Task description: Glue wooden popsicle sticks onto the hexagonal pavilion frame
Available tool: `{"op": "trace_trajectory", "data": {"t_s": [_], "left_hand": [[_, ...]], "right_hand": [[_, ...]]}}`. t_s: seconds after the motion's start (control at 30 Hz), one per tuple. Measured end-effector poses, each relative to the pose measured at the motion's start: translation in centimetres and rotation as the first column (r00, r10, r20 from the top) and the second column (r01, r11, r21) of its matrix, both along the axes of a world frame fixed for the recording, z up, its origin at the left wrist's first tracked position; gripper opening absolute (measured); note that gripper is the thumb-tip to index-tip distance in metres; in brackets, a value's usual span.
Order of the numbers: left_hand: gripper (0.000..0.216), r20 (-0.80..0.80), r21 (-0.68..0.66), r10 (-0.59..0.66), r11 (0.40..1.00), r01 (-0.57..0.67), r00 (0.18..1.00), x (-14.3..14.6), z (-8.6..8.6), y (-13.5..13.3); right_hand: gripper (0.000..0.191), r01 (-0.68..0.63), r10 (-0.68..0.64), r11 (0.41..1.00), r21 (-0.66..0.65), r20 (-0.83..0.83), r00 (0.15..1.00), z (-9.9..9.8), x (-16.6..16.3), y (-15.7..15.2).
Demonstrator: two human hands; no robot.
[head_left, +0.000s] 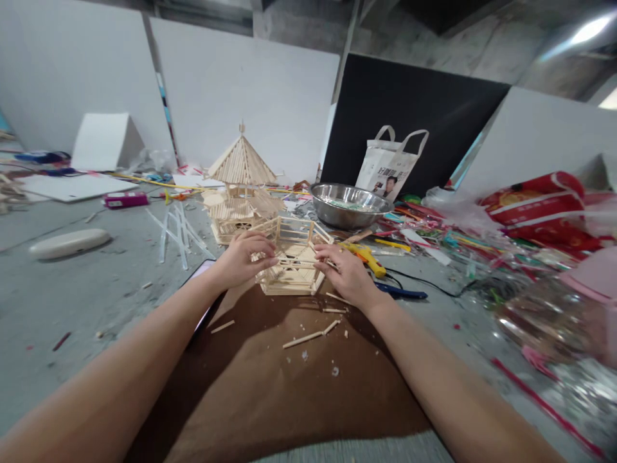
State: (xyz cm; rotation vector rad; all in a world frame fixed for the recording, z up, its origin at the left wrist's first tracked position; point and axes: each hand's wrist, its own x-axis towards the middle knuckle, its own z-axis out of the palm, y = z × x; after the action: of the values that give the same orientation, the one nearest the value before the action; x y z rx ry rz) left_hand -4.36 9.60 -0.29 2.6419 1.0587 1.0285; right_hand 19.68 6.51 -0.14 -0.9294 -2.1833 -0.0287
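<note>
A small open frame of wooden sticks (293,257) rests at the far edge of a brown sheet (270,379). My left hand (243,257) is curled round the frame's left side, fingertips pinching its sticks. My right hand (344,271) touches the frame's right side, fingers bent and pressed on a thin stick there. Just behind the frame stands a finished stick pagoda (241,186) with a pointed roof. Loose stick pieces (308,335) lie on the brown sheet near my wrists.
A metal bowl (349,204) sits behind right, with a white bag (390,164) beyond it. A yellow glue gun (367,256) and black cable lie right of my hand. Coloured sticks and red packets (535,206) clutter the right. A white oval object (70,243) lies left.
</note>
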Motion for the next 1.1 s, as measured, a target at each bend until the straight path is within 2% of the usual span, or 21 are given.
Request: {"op": "trace_trajectory", "data": {"t_s": [0.63,0.97,1.1], "left_hand": [[0.018,0.003,0.014,0.004,1.000,-0.004,1.000,0.08,-0.01,-0.08],[0.019,0.005,0.009,0.009,1.000,-0.009,1.000,0.14,0.05,-0.11],[0.020,-0.010,0.029,0.026,0.999,-0.026,1.000,0.13,0.13,-0.21]], "right_hand": [[0.008,0.033,-0.032,0.998,-0.060,0.003,0.999,0.37,-0.12,-0.20],[0.009,0.031,-0.029,0.999,-0.042,0.027,0.999,0.52,-0.10,-0.11],[0.009,-0.002,0.002,1.000,0.006,0.042,0.999,0.44,-0.12,-0.07]]}}
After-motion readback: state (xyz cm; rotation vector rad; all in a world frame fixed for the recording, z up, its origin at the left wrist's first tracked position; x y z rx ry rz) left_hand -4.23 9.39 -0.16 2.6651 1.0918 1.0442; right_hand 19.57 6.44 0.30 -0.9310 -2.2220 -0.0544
